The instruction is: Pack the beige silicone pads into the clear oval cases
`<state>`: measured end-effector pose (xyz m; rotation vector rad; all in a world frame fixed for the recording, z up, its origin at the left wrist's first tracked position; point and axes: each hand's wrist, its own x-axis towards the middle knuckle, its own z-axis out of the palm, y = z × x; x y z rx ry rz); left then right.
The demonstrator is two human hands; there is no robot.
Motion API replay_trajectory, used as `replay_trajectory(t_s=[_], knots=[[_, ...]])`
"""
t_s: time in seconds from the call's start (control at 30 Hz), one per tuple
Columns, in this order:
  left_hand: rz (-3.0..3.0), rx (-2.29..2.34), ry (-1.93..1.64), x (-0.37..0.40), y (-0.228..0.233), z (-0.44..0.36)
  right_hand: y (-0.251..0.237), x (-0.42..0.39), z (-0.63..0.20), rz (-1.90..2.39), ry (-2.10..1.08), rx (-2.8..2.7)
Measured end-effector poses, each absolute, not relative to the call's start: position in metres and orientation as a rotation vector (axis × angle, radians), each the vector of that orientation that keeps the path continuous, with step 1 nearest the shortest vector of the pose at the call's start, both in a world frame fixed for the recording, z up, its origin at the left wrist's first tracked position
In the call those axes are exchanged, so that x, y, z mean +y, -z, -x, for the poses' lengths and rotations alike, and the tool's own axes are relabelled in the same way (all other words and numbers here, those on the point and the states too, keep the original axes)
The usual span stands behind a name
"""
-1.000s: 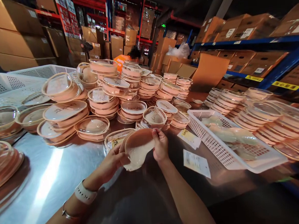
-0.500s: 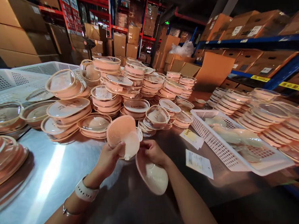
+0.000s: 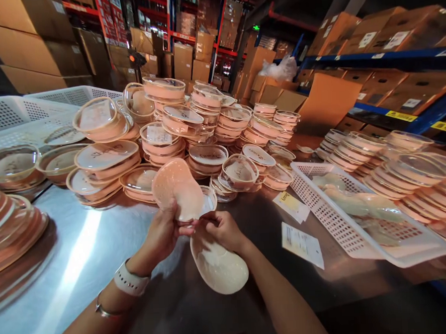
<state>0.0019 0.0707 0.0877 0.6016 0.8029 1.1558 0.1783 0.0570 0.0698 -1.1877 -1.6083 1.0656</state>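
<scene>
Fingers (image 3: 173, 221) of the left hand (image 3: 160, 237) are closed on the lower edge of a pink tray half (image 3: 177, 189), held upright above the surface (image 3: 68, 257) with its back toward the camera. Fingers (image 3: 211, 223) of the right hand (image 3: 222, 231) are pinched on the top rim of a second tray half (image 3: 218, 264), tilted open side up, with a pale cream pad seen inside it. Both halves are held close together, nearly touching at the hands. A white watch band (image 3: 128, 279) and a thin bracelet (image 3: 103, 310) are worn on the left wrist.

Just behind the hands, stacks of lidded pink containers (image 3: 190, 128) are piled, clear lids on, printed cards visible in some. More stacks (image 3: 397, 166) are lined along the right. A white perforated basket (image 3: 348, 230) is set to the right of the hands, pale pads lying in it. Two paper slips (image 3: 301, 243) lie flat between hands and basket. Loose pink trays (image 3: 8, 230) are nested at the left edge; white crates (image 3: 26, 111) stand behind them.

Bare metal is left open in front of and left of the hands. Shelving with cardboard boxes (image 3: 389, 41) is seen in the background.
</scene>
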Motion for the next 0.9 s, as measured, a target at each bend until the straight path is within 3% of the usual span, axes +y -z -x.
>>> replay_trajectory(t_s=[0.33, 0.63, 0.77, 0.9], knots=[[-0.688, 0.724, -1.149, 0.069, -0.091, -0.005, -0.071, 0.058, -0.177, 1.141, -1.105, -1.603], [-0.450, 0.421, -1.197, 0.068, -0.096, 0.011, -0.084, 0.060, -0.184, 0.742, -1.319, -1.006], [-0.362, 0.216, -1.240, 0.065, -0.096, 0.025, -0.095, 0.055, -0.193, 0.598, -1.278, -0.707], [-0.595, 0.294, -1.045, 0.066, -0.086, 0.031, -0.103, 0.053, -0.192, 0.660, -1.160, -0.775]])
